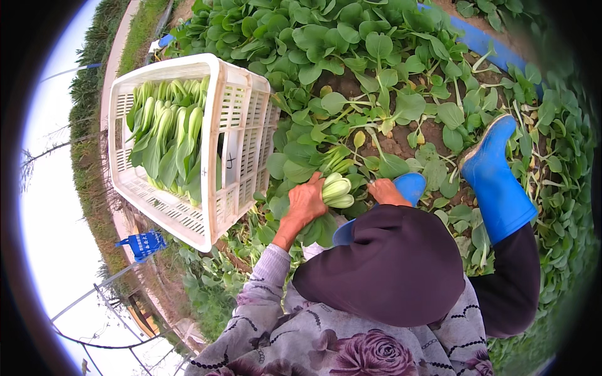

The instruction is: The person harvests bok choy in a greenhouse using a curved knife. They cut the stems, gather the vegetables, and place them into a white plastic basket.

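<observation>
My left hand (pixel 306 199) is closed around a small bunch of bok choy (pixel 337 190), its pale green bases pointing right and its leaves hanging below the hand. Just to the right, my right hand (pixel 386 192) is low by the blue boot, partly hidden behind my knee. A small shiny piece shows at its fingers, but what it holds cannot be told. Growing bok choy plants (pixel 324 37) stand beyond both hands. A white plastic crate (pixel 240 141), tilted in the view at the left, holds stacked bok choy (pixel 171 131) with the bases upward.
A blue rubber boot (pixel 498 178) stands among plants on the right; another blue boot (pixel 410 187) is beside my right hand. Yellowed leaves and brown soil (pixel 400 141) lie ahead. A blue strip (pixel 494 44) edges the bed. A blue bag (pixel 146 245) hangs at the left.
</observation>
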